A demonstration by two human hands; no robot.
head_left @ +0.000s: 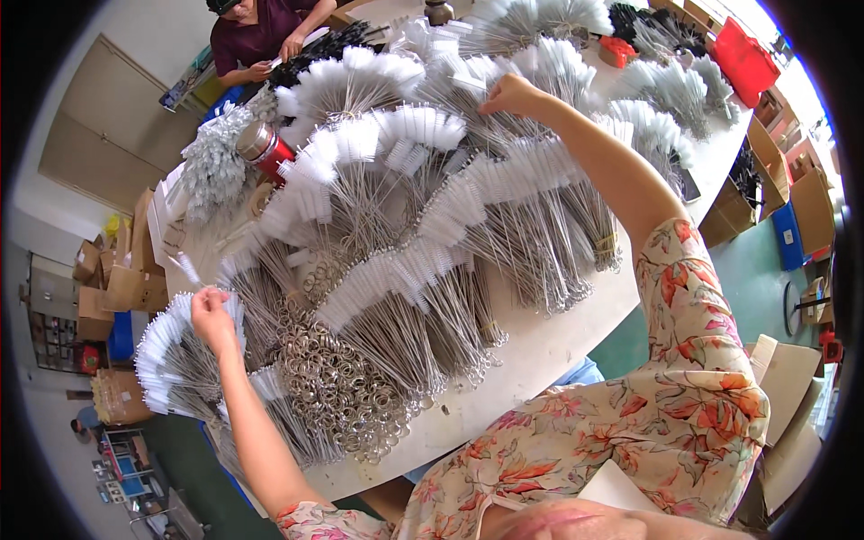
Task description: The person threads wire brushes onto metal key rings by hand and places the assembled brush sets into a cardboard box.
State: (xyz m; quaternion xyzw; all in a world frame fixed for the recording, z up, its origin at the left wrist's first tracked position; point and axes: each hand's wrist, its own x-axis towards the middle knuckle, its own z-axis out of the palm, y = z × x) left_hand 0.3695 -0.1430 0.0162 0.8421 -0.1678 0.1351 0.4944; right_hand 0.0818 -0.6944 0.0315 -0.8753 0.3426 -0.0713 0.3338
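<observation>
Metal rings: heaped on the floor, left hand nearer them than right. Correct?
Wrong surface: the head view shows the metal rings heaped on the table. The left hand is indeed nearer them than the right hand.

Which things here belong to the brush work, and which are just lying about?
Likely the job:
brush in the left hand
brush bundles
rings, heaped beside them

Likely just lying about:
red flask
red bag
cardboard boxes
</observation>
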